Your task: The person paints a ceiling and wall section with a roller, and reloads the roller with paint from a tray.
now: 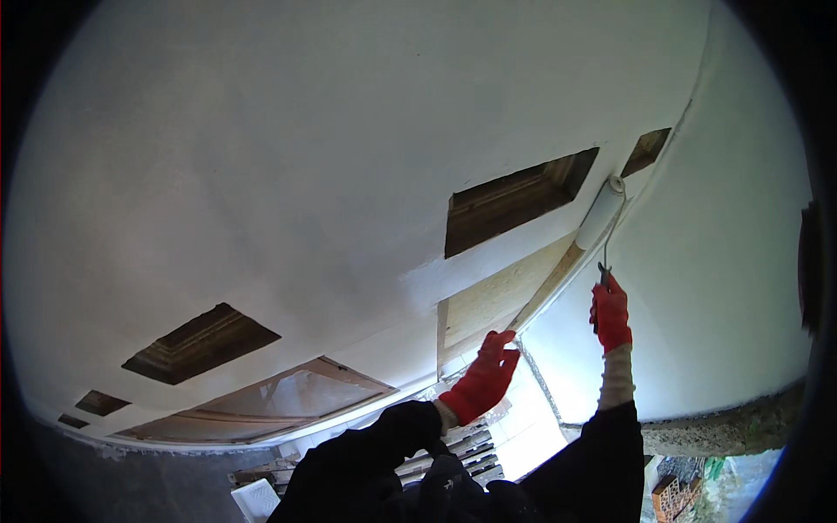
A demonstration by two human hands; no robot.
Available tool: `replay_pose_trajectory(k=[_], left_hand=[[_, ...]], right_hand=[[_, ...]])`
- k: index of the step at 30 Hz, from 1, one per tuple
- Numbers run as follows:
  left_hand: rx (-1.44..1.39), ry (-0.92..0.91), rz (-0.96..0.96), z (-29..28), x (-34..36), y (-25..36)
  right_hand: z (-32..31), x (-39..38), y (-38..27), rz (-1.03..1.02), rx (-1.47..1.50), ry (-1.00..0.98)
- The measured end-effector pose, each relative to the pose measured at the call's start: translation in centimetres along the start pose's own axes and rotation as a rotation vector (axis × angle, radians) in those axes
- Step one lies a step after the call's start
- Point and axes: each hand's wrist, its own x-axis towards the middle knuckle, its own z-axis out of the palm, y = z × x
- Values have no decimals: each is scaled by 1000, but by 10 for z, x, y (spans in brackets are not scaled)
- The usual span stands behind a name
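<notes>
paint roller (601, 215) long axis steep, tip up-right; right hand (609, 312) fingers clenched on handle; left hand (482, 376) fingers spread.

roller handle (604, 272): hidden inside right hand (610, 312) | forearms: cut off at lower edge | bricks (670, 497) far right: too small to tell

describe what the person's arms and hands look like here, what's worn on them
Both hands wear bright red gloves: the left hand and the right hand. Each glove ends in a pale, light-coloured knit cuff at the wrist, longer on the right arm. Below the cuffs, both forearms are covered by loose black sleeves. No markings show on the gloves or sleeves.
</notes>
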Motion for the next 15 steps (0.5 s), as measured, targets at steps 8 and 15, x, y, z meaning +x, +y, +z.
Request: replay_pose_trajectory(k=[8,15], left_hand=[[1,65,-99,-17,-16,-28],[37,19,7,-5,-9,-22]], right_hand=[[38,-65,20,53,-40,-98],[2,10,15,-22,8,13]])
